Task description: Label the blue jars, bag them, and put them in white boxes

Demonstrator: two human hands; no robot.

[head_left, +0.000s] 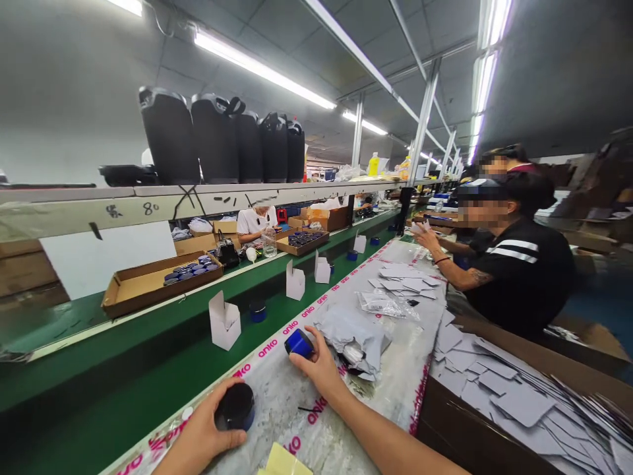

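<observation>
My left hand (208,419) is closed around a small round device with a black top and dark blue side (236,406), low over the near edge of the table. Farther right, my right hand (319,366) grips a blue and black round device (299,344) between thumb and fingers, its blue side tilted up. Beside that hand lies a crumpled grey-white plastic bag (353,336). Across the table edge, the green conveyor belt (163,376) carries an open white box (225,323) and another blue round device (258,311).
More white boxes (295,282) stand along the belt. A cardboard tray (131,290) of round devices sits beyond it. On the right, a carton (455,409) holds flat white boxes (519,396). A co-worker (524,264) sits farther along. Yellow paper (287,460) lies nearest me.
</observation>
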